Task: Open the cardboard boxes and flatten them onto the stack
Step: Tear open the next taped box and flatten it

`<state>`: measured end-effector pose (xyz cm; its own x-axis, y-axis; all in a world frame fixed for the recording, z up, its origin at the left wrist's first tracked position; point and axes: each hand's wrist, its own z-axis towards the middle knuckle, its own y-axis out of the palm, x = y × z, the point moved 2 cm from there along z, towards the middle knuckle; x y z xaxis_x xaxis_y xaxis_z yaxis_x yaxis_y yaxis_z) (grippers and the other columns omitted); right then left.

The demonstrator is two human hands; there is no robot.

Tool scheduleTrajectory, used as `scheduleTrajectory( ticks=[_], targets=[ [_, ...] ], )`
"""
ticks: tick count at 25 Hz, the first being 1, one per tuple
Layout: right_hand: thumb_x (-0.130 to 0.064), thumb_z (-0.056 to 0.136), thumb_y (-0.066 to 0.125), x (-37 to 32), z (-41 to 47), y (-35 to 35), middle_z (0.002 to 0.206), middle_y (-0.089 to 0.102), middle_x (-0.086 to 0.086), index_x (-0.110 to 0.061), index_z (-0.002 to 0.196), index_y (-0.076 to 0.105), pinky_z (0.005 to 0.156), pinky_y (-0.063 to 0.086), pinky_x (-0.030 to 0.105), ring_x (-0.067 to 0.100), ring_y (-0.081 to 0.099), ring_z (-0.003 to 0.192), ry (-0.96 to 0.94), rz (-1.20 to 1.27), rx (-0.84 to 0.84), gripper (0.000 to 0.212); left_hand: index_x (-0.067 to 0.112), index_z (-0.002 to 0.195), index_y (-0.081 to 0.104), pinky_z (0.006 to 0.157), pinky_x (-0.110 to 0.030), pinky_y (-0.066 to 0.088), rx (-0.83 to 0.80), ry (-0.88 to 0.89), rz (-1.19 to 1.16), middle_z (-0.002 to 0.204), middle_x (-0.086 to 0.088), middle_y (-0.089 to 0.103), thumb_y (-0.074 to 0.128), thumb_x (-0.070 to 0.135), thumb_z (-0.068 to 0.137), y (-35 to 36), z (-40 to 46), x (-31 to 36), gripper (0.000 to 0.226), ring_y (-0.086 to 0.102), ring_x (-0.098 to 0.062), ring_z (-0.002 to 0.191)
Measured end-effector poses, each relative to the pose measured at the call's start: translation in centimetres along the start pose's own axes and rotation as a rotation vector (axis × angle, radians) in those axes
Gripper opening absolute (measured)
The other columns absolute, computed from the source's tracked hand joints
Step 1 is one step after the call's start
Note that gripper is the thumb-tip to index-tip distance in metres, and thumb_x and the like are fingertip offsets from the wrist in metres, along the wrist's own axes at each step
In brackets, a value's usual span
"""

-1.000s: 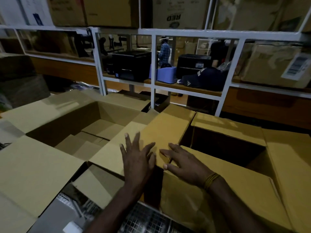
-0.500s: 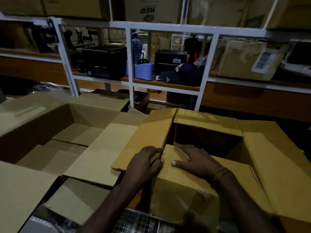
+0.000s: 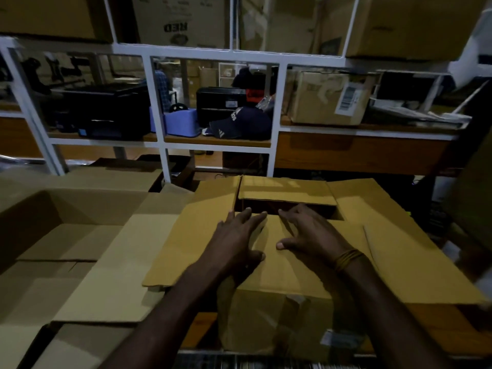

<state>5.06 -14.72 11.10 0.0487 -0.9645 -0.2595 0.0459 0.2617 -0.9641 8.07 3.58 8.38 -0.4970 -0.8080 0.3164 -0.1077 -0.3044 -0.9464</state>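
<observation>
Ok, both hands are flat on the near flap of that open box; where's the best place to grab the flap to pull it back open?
Grip the near flap along its far free edge, beside the dark opening. The left hand and right hand already have fingers reaching that edge, so curling them over it from above and pulling toward you looks simplest. The near edge is the fold, so probably nothing to hook there.

Single head-worn wide-angle view, no second camera, so no overlap. It looks forward and down from above the near edge of the cardboard box (image 3: 279, 262). Both forearms enter from the bottom; left hand (image 3: 237, 235) and right hand (image 3: 311, 233) sit close, mid-frame. White shelving (image 3: 159, 107) fills the far top; edges bend.
</observation>
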Motion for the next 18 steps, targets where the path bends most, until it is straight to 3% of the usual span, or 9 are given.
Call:
scheduleTrajectory(
  ticks=[2,7,11,15,18],
  targets=[
    [-0.035,0.083,0.075,-0.5,-1.0,-1.0,0.145,0.042,0.001,-0.027,0.150,0.037,0.105,0.041,0.034,0.019,0.040,0.130,-0.025,0.001,0.098,0.078,0.039,0.155,0.012,0.120,-0.051,0.011,0.045,0.026,0.070,0.164,-0.002,0.010,0.073,0.042,0.083,-1.4,-0.3,0.8,0.095,0.004,-0.030,0.150],
    [-0.028,0.082,0.077,-2.1,-4.0,-1.9,0.127,0.052,0.002,-0.024,0.139,0.052,0.099,0.034,0.030,0.021,0.047,0.118,-0.059,-0.006,0.410,0.062,0.033,0.150,0.031,0.105,-0.036,0.037,0.330,0.087,0.143,0.148,-0.001,0.036,0.071,0.037,0.087,-4.3,-2.1,3.0,0.075,0.034,-0.027,0.134],
    [-0.023,0.076,0.082,-3.1,-6.2,-1.4,0.114,0.057,0.004,-0.021,0.126,0.061,0.093,0.031,0.030,0.023,0.054,0.108,-0.081,-0.012,0.631,0.055,0.036,0.139,0.044,0.099,-0.037,0.039,0.358,0.085,0.053,0.140,0.004,0.048,0.071,0.035,0.086,-5.7,-3.0,3.6,0.059,0.041,-0.024,0.128],
    [-0.021,0.080,0.079,-3.7,-8.6,-1.9,0.109,0.061,0.000,-0.022,0.117,0.064,0.095,0.034,0.033,0.019,0.057,0.106,-0.142,-0.005,0.730,0.040,0.040,0.122,0.057,0.086,-0.035,0.051,0.434,0.112,-0.109,0.122,0.011,0.064,0.068,0.032,0.089,-6.8,-6.0,4.4,0.036,0.058,-0.015,0.111],
    [-0.026,0.088,0.068,-3.7,-11.6,-3.0,0.105,0.066,-0.006,-0.024,0.109,0.068,0.089,0.046,0.029,0.007,0.059,0.100,-0.248,0.093,0.718,0.022,0.044,0.112,0.063,0.076,-0.030,0.052,0.383,0.092,-0.103,0.110,0.017,0.067,0.066,0.035,0.089,-7.9,-8.9,5.0,0.025,0.060,-0.007,0.097]
  ],
)
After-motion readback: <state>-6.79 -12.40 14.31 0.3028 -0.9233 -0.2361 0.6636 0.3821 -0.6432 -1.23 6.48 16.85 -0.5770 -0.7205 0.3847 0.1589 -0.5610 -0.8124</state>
